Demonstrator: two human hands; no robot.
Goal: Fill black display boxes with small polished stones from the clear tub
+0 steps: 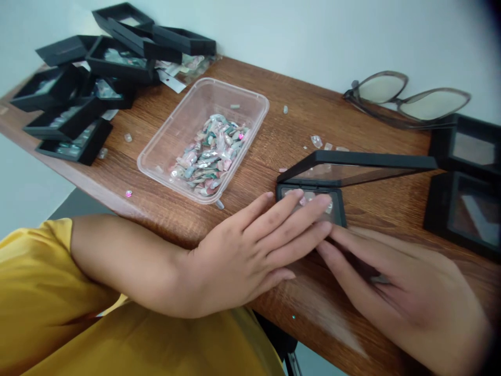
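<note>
A black hinged display case [343,204] with clear film panels stands open near the table's front edge, its lid tilted up. Small translucent pieces [303,200], resembling press-on nails, lie on its lower panel. My left hand [250,256] reaches over this panel with fingers stretched out and slightly apart, fingertips at the pieces. At the case's near corner, the thumb and fingers of my right hand [403,292] are pinched together close to my left fingertips. Whatever they hold is hidden. A clear plastic tub [164,125] beyond my left hand contains many shiny, pastel nail-like pieces [215,154].
Several black cases [121,65] are heaped at the far left, some with shiny pieces inside. Eyeglasses [407,102] lie by the wall, with more black cases [462,203] at the right. Loose pieces [316,141] and a pink gem [129,194] dot the wooden table [305,112].
</note>
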